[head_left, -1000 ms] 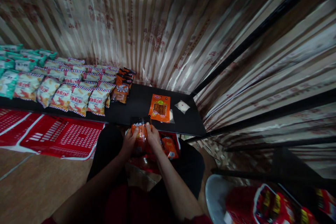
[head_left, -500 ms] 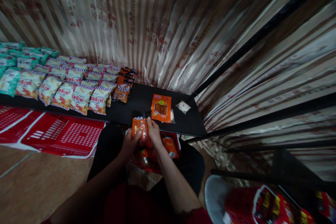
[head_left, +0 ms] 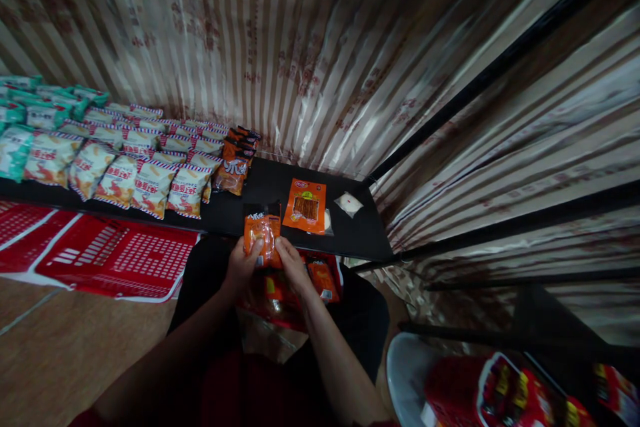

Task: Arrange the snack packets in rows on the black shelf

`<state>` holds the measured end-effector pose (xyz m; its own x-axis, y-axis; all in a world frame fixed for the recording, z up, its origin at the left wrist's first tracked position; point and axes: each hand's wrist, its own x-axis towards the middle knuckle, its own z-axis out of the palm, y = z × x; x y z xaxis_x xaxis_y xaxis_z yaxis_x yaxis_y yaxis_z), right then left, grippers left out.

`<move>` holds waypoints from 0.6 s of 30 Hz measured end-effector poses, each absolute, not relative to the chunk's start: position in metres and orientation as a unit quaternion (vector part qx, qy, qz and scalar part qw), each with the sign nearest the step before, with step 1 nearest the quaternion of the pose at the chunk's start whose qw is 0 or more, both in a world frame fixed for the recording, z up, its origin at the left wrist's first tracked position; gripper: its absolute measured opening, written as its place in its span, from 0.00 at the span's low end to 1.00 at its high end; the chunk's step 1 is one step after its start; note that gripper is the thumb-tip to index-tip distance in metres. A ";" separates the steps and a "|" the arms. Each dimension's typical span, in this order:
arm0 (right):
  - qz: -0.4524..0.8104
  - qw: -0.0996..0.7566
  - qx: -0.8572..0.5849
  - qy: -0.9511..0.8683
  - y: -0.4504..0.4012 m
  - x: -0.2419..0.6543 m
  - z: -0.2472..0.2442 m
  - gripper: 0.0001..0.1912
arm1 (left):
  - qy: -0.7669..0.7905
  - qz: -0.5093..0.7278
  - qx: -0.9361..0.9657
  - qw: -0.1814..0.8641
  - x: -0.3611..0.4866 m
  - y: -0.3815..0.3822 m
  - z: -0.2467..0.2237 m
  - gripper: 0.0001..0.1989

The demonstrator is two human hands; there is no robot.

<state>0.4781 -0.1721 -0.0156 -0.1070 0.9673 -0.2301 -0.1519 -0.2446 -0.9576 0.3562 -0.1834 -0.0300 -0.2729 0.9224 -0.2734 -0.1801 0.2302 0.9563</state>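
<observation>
Between both hands, over the front edge of the black shelf [head_left: 265, 180], are orange snack packets [head_left: 263, 230] with black tops, seemingly more than one together. My left hand [head_left: 243, 263] grips their left side, thumb on the front. On the right side my right hand [head_left: 291, 259] is closed, its thumb along the edge. Below the hands, a red basket [head_left: 341, 273] between the knees holds more orange packets [head_left: 323, 278]. Just beyond the right hand, a flat orange packet [head_left: 306, 205] with a picture of brown strips lies on the shelf.
Rows of white-and-orange snack bags [head_left: 187, 188], green bags [head_left: 17, 150] and upright black-and-orange packets [head_left: 233, 167] line the shelf's left. A small clear packet [head_left: 349, 203] lies near its right end. Red baskets [head_left: 120, 257] sit below; black poles [head_left: 480, 60] and a striped curtain [head_left: 300, 33] border the space.
Both hands have moved slightly left and forward with the orange packets, now held more upright. My right hand has slid from the packets' top down to their lower right side.
</observation>
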 end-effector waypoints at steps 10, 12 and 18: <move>0.564 0.495 -0.515 -0.413 -0.176 0.471 -0.023 0.23 | 0.562 0.538 0.331 0.534 0.360 -0.180 -0.041 0.23; 0.553 0.504 -0.520 -0.412 -0.176 0.470 -0.025 0.23 | 0.558 0.541 0.338 0.531 0.360 -0.179 -0.045 0.23; 0.525 0.530 -0.525 -0.409 -0.174 0.467 -0.020 0.21 | 0.562 0.559 0.306 0.528 0.359 -0.176 -0.058 0.32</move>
